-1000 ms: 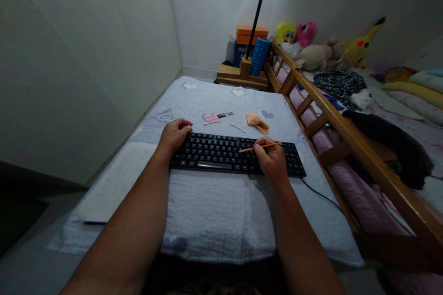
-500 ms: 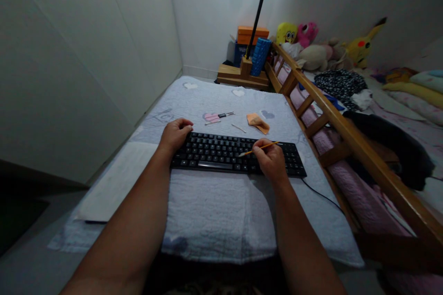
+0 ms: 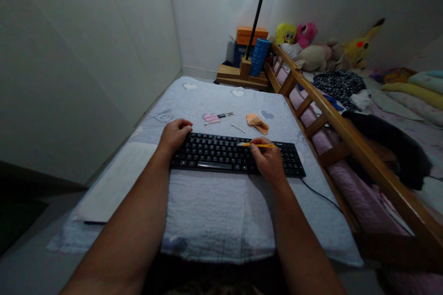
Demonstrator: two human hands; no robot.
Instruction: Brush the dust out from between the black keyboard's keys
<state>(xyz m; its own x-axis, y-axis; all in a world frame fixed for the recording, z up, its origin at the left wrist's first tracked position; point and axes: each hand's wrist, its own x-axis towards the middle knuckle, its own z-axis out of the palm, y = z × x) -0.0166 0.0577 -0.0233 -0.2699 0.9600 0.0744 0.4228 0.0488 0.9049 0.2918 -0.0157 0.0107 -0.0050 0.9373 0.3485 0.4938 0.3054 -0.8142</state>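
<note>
A black keyboard [image 3: 214,152] lies across the cloth-covered surface in front of me. My left hand [image 3: 176,134] grips its upper left corner, fingers curled at the far edge. Pinched in my right hand [image 3: 266,154] is a slim paintbrush [image 3: 259,145] with a yellow handle. Its pale tip points left over the upper keys right of the middle; whether the bristles touch them I cannot tell. Beyond the keyboard lie cotton swabs [image 3: 238,127], a small tool with a black handle and metal tip [image 3: 224,115], and a crumpled orange cloth [image 3: 257,123].
A light blue patterned cloth [image 3: 207,212] covers the surface. At left lies a white sheet-like item [image 3: 114,182]. The keyboard's cable [image 3: 321,193] runs right towards a wooden bed rail [image 3: 332,122]. A black pole [image 3: 259,7] stands on a wooden base behind.
The paintbrush tip has moved up to a higher row of keys, and its handle now lies nearly level. My left hand and the keyboard stay in place.
</note>
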